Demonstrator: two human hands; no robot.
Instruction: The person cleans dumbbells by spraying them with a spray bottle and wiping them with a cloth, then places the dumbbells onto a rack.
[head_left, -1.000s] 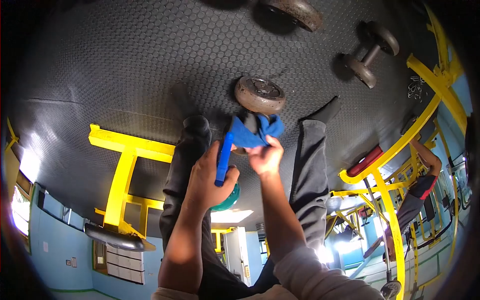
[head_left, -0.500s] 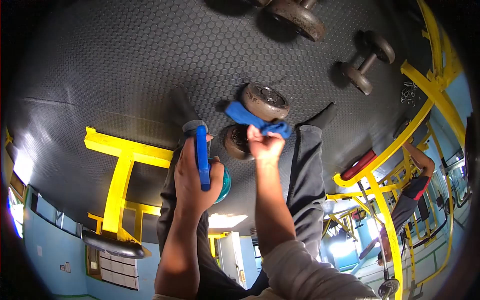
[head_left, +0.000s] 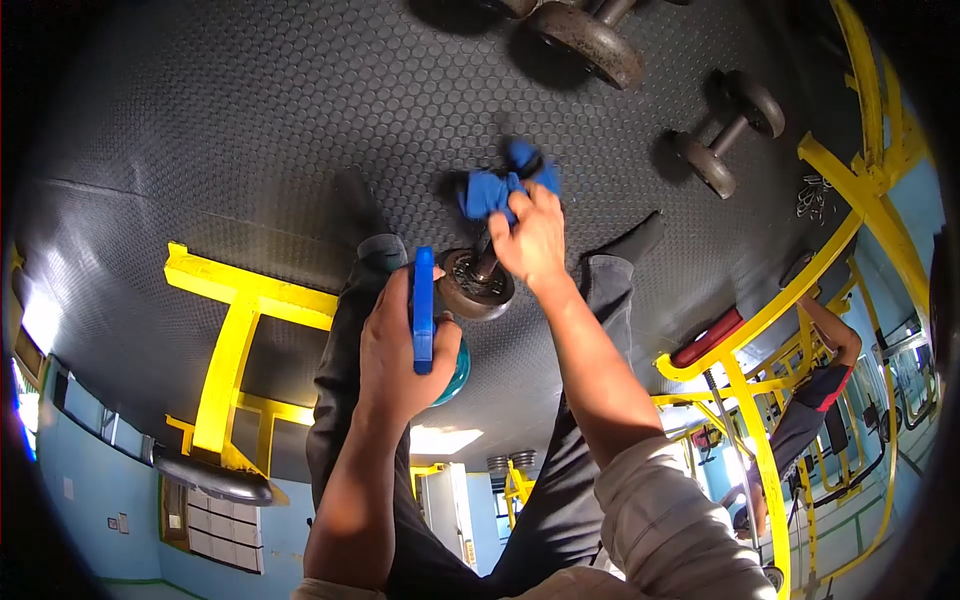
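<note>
My left hand [head_left: 395,345] is closed round a spray bottle with a blue top [head_left: 424,310] and a teal see-through body [head_left: 457,380]. Just right of it, a worn dumbbell [head_left: 477,290] stands on the floor between my feet. A bunched blue cloth [head_left: 490,195] is gripped in my right hand [head_left: 533,235], pressed over the dumbbell's far end. That far end is mostly hidden by cloth and fingers, while the near round head and part of the handle show.
Another dumbbell [head_left: 730,135] lies to the right, and a larger one [head_left: 590,40] at the top. Yellow steel frames stand at left [head_left: 235,310] and right [head_left: 750,430]. Studded black rubber [head_left: 250,150] covers the floor. A person in dark clothing [head_left: 815,400] is at the right.
My right hand and the cloth have moved up, away from me, to the dumbbell's far end. The near head shows more now. My left hand has shifted slightly right with the spray bottle.
</note>
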